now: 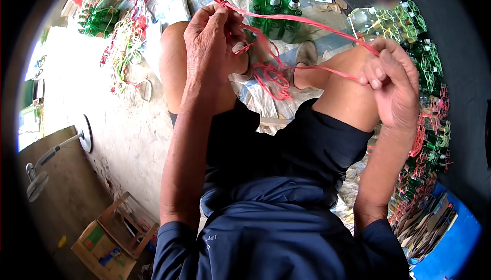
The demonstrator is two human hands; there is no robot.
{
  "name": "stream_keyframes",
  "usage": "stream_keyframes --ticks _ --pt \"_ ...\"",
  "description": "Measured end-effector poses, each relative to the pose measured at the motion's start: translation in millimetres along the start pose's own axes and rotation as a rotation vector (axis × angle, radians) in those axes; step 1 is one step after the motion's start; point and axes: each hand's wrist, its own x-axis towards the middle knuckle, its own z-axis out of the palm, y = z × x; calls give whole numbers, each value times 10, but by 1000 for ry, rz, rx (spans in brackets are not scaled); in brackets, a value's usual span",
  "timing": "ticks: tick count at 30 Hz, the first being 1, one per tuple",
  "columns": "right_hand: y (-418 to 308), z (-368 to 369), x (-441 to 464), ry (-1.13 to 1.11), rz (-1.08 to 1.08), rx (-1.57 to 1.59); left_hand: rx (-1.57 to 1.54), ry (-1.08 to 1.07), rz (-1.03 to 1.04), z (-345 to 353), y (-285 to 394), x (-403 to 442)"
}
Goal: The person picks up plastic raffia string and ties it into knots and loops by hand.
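Observation:
A red plastic cord [307, 21] stretches between my two hands above my knees. My left hand [210, 37] pinches it at a knot, and a loop of cord sticks up beyond the fingertips. At the right, my right hand [391, 78] has its fingers curled on the cord, with two strands running from it back to the left. A loose red tangle [273, 79] hangs between my knees, below the hands. Several green glass bottles [275, 11] stand upright in a cluster beyond my feet.
Netted bottles [429, 70] line the right side. At the upper left lie green and red cords [125, 47] and more bottles [97, 20]. A fan [84, 133] stands left, a cardboard box [99, 247] lower left, and a blue container [452, 239] of flat pieces lower right.

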Motion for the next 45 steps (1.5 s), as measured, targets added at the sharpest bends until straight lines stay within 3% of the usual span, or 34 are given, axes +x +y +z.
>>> stream_keyframes --ticks 6,17,19,21,24,25,29,33,35,39,45 --pt "-264 -89 -180 75 -82 -29 23 -21 27 59 77 -4" --pt "-221 -67 -705 -173 -141 -45 196 -48 62 194 303 -168" --pt "-96 30 -868 -160 -77 -68 136 -65 47 254 322 -203" --pt "-127 256 -991 -153 216 -188 61 -107 89 280 245 -194" --pt "86 398 -941 -506 -5 -528 24 -119 55 377 271 -307" --pt "130 466 -979 -509 -41 -571 0 -130 52 405 292 -332" --pt "19 562 -888 -379 -262 -789 7 -178 29 451 382 -467" --pt "-167 682 -621 -71 -353 -737 51 -279 103 508 374 -574" --pt "-102 712 -362 6 -550 -707 102 -327 129 534 374 -637" --pt "-2 860 -102 79 -505 -469 184 -361 175 587 385 -764" --pt "159 821 21 63 -539 -511 392 -372 293 565 369 -837"
